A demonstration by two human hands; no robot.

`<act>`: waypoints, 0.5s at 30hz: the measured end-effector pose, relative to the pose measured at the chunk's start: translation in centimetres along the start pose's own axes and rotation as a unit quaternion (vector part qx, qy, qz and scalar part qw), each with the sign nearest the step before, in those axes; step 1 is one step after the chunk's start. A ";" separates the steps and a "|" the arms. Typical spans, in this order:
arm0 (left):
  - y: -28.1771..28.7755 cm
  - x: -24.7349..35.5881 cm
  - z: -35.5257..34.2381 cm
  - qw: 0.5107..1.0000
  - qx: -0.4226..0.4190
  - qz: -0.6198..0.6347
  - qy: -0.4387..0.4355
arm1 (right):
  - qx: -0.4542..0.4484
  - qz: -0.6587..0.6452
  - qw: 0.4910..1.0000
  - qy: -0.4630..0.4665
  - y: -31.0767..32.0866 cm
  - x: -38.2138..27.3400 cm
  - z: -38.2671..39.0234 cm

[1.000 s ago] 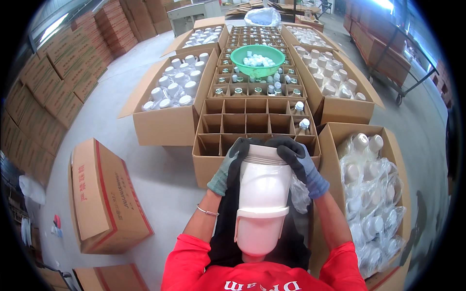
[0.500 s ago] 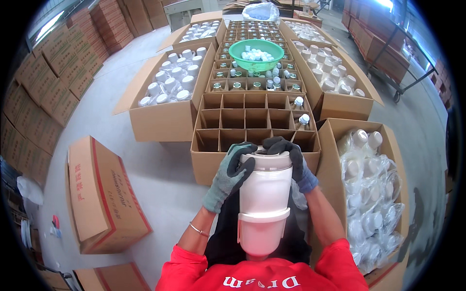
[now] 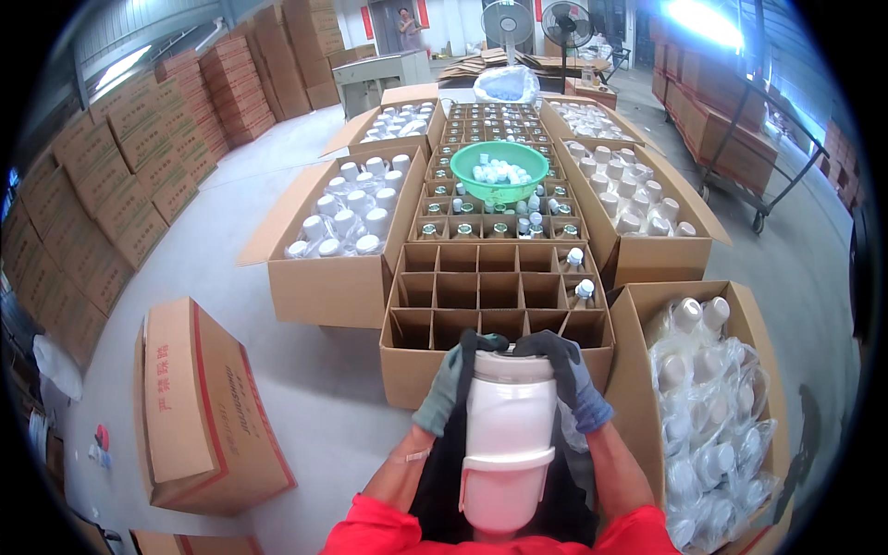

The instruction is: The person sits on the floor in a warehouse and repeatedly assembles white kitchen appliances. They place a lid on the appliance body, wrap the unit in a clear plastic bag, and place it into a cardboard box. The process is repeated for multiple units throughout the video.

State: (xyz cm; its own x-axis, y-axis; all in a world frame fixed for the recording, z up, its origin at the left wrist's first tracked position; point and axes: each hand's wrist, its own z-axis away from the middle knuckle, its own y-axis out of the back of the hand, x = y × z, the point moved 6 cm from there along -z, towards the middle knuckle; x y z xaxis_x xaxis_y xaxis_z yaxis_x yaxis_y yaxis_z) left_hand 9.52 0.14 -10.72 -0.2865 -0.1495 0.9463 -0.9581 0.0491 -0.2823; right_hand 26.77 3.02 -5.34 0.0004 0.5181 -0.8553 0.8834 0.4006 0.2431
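Note:
A large white cylindrical container (image 3: pixel 509 421) stands close in front of my body, with a raised band round its lower part and a paler rim on top. My left hand (image 3: pixel 455 375), in a grey-green glove with dark fingers, is closed on the left side of that rim. On the other side my right hand (image 3: pixel 566 375), in a grey-blue glove with dark fingers, grips it too. What lies under the fingertips is hidden. Just beyond my hands is a divided carton (image 3: pixel 407 365), with capped bottles (image 3: pixel 583 294) in its right-hand column.
A green basin (image 3: pixel 462 174) of white caps rests on cartons of glass bottles. Open boxes of white-topped, plastic-wrapped goods flank them: a left box (image 3: pixel 324 291), a right box (image 3: pixel 657 259) and a near-right box (image 3: pixel 638 319). A taped carton (image 3: pixel 176 407) sits on the floor at left.
The view has tilted up, so the boxes sit lower and fans and a distant person show at the back. Both hands keep their hold on the white container.

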 end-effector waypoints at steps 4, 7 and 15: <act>-6.2 8.3 3.8 0.814 0.063 -0.564 -0.121 | -0.021 -0.457 0.887 0.069 -2.3 4.8 -0.5; -6.6 8.7 3.4 0.807 0.084 -0.575 -0.108 | -0.051 -0.564 0.824 0.018 -3.3 7.3 -1.3; -0.1 -4.7 4.9 0.987 -0.041 -0.132 -0.084 | -0.207 0.053 0.966 0.145 0.2 -13.6 1.7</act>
State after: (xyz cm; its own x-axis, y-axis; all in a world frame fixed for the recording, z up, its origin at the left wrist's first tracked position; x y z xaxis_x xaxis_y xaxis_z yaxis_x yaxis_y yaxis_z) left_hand 10.98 -4.05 -15.95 -0.0300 -0.3297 0.9436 -0.9978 0.0656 -0.0088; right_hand 27.71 -5.23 5.51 -0.1028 0.7389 -0.6659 0.6229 0.5697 0.5361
